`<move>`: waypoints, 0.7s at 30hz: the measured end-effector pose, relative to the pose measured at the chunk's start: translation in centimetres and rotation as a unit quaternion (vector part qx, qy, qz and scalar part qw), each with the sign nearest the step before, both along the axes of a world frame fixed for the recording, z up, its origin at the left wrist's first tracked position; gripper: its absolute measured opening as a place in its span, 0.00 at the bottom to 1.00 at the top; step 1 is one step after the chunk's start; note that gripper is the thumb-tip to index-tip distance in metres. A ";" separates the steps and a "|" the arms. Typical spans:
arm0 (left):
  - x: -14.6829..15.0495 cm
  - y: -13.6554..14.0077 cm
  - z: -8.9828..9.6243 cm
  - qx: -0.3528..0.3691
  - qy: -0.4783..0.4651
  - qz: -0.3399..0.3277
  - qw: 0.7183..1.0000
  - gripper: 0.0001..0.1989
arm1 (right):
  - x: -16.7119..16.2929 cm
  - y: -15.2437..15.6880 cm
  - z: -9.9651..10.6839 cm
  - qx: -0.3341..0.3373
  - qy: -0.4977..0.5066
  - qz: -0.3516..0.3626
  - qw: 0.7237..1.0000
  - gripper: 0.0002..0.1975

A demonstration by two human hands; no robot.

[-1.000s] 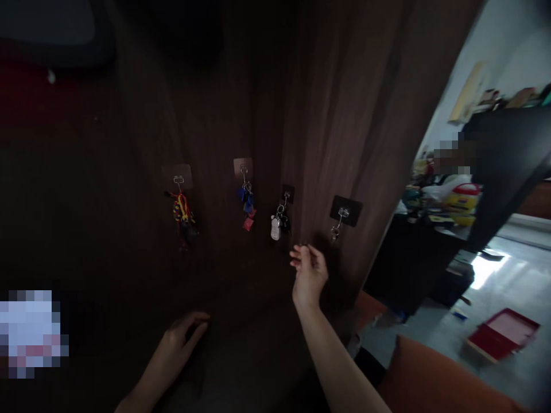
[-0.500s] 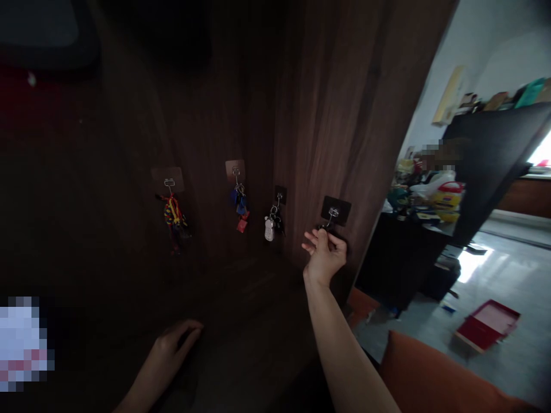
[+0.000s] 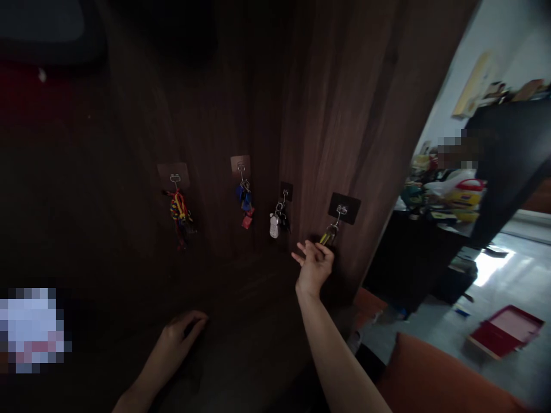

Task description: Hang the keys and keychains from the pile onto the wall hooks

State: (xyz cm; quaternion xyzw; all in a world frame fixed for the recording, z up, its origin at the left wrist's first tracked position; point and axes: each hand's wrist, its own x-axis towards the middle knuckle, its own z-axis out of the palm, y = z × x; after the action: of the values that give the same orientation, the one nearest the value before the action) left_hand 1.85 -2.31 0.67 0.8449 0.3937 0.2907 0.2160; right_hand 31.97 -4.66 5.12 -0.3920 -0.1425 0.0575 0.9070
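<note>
My right hand [image 3: 316,267] is at the rightmost hook, thumb and forefinger pinched at the lower end of a key bunch with a yellow part [image 3: 329,234], its other fingers spread. The bunch's top ring hangs from the metal hook [image 3: 341,211] on a dark adhesive plate. To the left hang keys with a silver bear-shaped keychain [image 3: 274,225], then keys with blue and red tags [image 3: 244,198]. A braided, many-coloured cord [image 3: 179,209] with keys hangs farthest left. Low in the dark, my left hand [image 3: 178,335] rests with loosely curved fingers, nothing visible in it.
Dark wood panels [image 3: 336,115] meet in a corner behind the hooks. At right, an orange cushion [image 3: 443,378] lies near me, and an open red box [image 3: 505,332] sits on the shiny floor. Bags and packages [image 3: 465,195] stand on a black cabinet [image 3: 422,252].
My right hand has moved down and slightly left from the hook, bringing the yellow part of the key bunch into sight. The whole view has shifted a little; my left hand stays resting.
</note>
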 end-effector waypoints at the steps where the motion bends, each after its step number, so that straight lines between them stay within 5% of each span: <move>1: 0.0 0.0 0.0 -0.001 0.001 -0.001 1.000 0.12 | -0.4 0.2 -0.3 -0.006 -0.002 0.009 1.000 0.18; 9: -0.1 0.2 0.0 -0.011 -0.023 0.010 1.000 0.10 | -4.1 2.0 -4.3 -0.136 -0.061 0.134 0.980 0.14; 14: -0.4 0.4 0.2 -0.033 -0.087 0.102 0.990 0.11 | -5.3 2.4 -6.1 -0.227 -0.182 0.253 0.923 0.12; 21: -2.7 1.6 0.8 -0.074 -0.173 0.207 0.960 0.15 | -6.1 2.2 -6.9 -0.289 -0.343 0.318 0.835 0.08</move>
State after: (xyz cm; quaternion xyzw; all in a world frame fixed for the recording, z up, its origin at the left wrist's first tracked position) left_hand -0.82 -0.68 1.50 0.6635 0.5372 0.4404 0.2779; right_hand 25.88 -2.44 -1.73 -0.5638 -0.5381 0.2431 0.5775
